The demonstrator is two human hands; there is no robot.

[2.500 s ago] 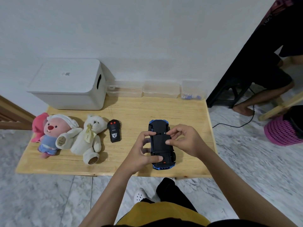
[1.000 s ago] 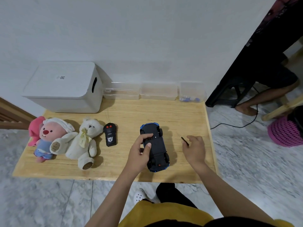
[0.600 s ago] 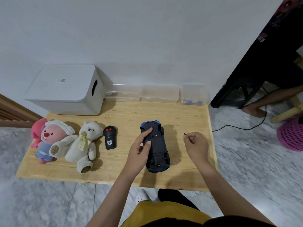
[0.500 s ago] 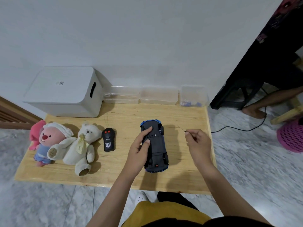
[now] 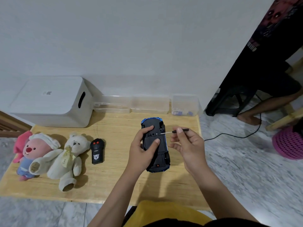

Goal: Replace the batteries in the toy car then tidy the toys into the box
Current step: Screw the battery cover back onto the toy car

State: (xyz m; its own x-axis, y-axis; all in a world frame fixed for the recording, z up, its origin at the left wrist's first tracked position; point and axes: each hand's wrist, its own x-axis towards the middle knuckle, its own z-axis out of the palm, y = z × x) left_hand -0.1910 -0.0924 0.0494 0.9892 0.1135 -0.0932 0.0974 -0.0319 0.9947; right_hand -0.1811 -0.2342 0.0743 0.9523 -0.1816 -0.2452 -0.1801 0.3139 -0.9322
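Note:
A blue toy car (image 5: 161,154) lies upside down on the wooden table (image 5: 114,185), its black underside facing up. My left hand (image 5: 144,149) grips it from the left, thumb and forefinger pressed on the underside. My right hand (image 5: 186,145) pinches a thin black-handled screwdriver (image 5: 176,131), whose metal tip touches the car's underside near the front wheel. A white lidded box (image 5: 52,102) stands at the table's back left.
A black remote (image 5: 97,151), a cream teddy bear (image 5: 68,159) and a pink plush (image 5: 31,153) lie on the table's left. Clear plastic containers (image 5: 147,104) line the wall. Another person's bare legs (image 5: 255,112), a cable and a pink basket (image 5: 290,143) are on the floor at the right.
My right hand left the car, took a small screwdriver from the table's right side and brought its tip to the car's underside. My left hand kept hold of the car.

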